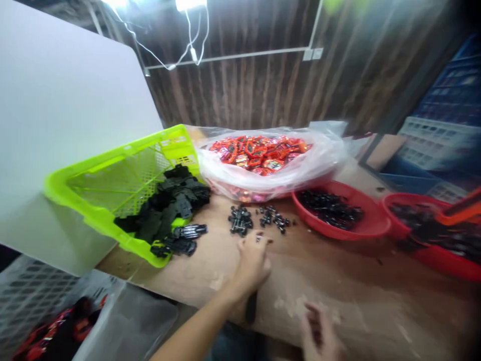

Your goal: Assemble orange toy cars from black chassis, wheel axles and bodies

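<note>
My left hand [255, 258] reaches over the middle of the table with its fingers pinched together. A tiny glint shows at the fingertips, too small and blurred to name. Just beyond lie two loose clusters of small wheel axles, black wheels on silvery rods: one on the left [240, 220], one on the right [275, 218]. Close to the front edge, my right hand [321, 331] is smeared by motion; its fingers look partly curled, and whether they hold anything is unclear. Beneath my left wrist is a dark, rounded, handle-like shape [251, 307].
A tilted lime-green basket [112, 155] holds black plastic parts, with several black toy-car bases [184, 238] at its lip. Behind is a clear plastic bag [326, 150] of shiny orange-red pieces. Red bowls [376, 225] [394, 200] of black parts stand right; an orange-black object crosses the farther-right one.
</note>
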A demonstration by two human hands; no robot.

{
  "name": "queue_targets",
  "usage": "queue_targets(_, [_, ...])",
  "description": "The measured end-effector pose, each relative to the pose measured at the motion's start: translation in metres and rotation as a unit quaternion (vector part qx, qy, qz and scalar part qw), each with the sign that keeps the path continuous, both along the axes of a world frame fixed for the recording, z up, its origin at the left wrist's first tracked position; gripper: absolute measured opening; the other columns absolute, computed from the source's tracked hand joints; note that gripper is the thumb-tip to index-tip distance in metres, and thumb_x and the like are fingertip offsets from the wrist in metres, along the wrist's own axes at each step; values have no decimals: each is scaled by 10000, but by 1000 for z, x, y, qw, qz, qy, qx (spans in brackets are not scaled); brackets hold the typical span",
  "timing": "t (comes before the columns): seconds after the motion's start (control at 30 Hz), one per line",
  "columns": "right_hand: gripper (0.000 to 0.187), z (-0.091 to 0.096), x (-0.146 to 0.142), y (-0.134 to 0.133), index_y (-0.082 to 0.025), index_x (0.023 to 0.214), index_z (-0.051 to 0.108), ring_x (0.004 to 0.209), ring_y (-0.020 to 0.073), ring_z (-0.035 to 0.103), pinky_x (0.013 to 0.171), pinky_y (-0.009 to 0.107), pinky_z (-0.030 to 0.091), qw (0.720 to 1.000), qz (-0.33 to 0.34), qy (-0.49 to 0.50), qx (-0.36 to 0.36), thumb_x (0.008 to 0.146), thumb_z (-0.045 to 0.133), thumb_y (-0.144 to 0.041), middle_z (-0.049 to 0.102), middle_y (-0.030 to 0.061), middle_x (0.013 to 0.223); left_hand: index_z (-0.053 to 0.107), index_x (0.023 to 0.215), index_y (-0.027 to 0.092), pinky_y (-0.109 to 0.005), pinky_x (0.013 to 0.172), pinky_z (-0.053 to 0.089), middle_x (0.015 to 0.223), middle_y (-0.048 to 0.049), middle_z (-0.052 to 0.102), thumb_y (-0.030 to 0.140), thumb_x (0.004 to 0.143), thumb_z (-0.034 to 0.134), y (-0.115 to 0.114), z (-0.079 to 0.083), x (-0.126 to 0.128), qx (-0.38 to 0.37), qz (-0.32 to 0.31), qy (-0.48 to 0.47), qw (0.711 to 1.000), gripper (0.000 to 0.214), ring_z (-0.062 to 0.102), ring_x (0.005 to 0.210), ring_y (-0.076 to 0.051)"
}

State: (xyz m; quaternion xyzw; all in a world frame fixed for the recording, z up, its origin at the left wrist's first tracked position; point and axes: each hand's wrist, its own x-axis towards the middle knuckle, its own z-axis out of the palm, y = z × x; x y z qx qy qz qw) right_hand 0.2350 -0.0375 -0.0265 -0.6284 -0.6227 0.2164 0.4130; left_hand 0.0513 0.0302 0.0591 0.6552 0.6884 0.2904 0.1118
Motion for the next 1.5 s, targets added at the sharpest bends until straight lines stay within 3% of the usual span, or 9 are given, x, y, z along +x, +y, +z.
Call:
queue_targets(0.1, [367, 12, -86, 16, -157, 1159, 523, 713, 252, 665, 625, 327, 483, 964, 156, -213, -25, 866, 485, -375, 688, 119, 882, 545, 1196, 167, -477, 939, 317, 1286, -173, 484, 75, 737, 442, -5, -8, -85, -37, 150, 159, 975, 479, 447, 1166, -310])
queue_targets(0.2, [432, 21, -116, 37, -150, 1255, 435, 726, 240, 687, 589, 286, 455, 928, 163, -322, -89, 826, 480, -172, 695, 120, 966, 537, 1205, 88, -505, 924, 310, 1280, -241, 476, 71, 747, 450, -8, -20, -153, -92, 218, 278, 931, 466, 427, 1172, -369])
queue_targets(0.4, [369, -9, -23, 85, -179, 1186, 447, 707, 222, 687, 600, 279, 435, 913, 140, -354, -144, 818, 435, -176, 709, 75, 917, 605, 1121, 152, -555, 980, 233, 1053, -168, 584, 262, 773, 555, 9, -29, -208, -103, 201, 291, 930, 368, 480, 1075, -347])
queue_targets(0.57, [266, -17, 32, 111, -190, 1039, 526, 781, 234, 659, 650, 309, 420, 911, 93, -397, -60, 785, 448, -180, 684, 75, 957, 534, 1210, 201, -448, 911, 365, 1073, -118, 516, 371, 781, 576, 20, -6, -193, 35, 217, 141, 965, 463, 538, 981, -275])
queue_targets(0.7, [158, 19, -6, 151, -188, 900, 568, 827, 222, 610, 706, 303, 404, 919, 102, -380, 17, 858, 424, -239, 652, 79, 889, 508, 1095, 185, -364, 825, 450, 1010, -76, 562, 486, 725, 631, 21, -11, -153, -3, 136, -173, 975, 493, 582, 922, -237])
queue_targets(0.97, [185, 46, -107, 207, -85, 957, 596, 956, 264, 595, 828, 350, 379, 892, 106, -439, -31, 845, 452, -116, 650, 176, 958, 505, 1012, 148, -266, 696, 501, 895, -61, 665, 374, 555, 808, 13, -53, -71, -142, 45, -646, 749, 593, 632, 781, -170])
queue_targets(1.17, [214, 40, -105, 147, -112, 943, 612, 741, 212, 642, 670, 288, 419, 909, 91, -395, -92, 861, 415, -120, 659, 133, 852, 477, 979, 162, -249, 534, 522, 746, -1, 640, 253, 606, 737, 13, -55, -71, -105, 102, -618, 772, 464, 581, 582, -121])
queue_targets(1.33, [360, 38, -76, 155, -174, 996, 610, 983, 199, 579, 819, 283, 430, 938, 212, -272, -34, 768, 401, 13, 615, 97, 1052, 493, 907, 173, -276, 472, 515, 711, 35, 568, 300, 669, 663, 13, -63, -67, -96, 118, -605, 781, 318, 533, 525, -114])
queue_targets(1.5, [141, 31, -78, 149, -165, 869, 577, 760, 179, 596, 718, 290, 481, 972, 198, -119, -39, 793, 467, -118, 622, 54, 814, 564, 809, 167, -254, 610, 496, 767, -13, 646, 282, 686, 650, 8, -64, -62, -80, 117, -485, 863, 190, 609, 652, -157])
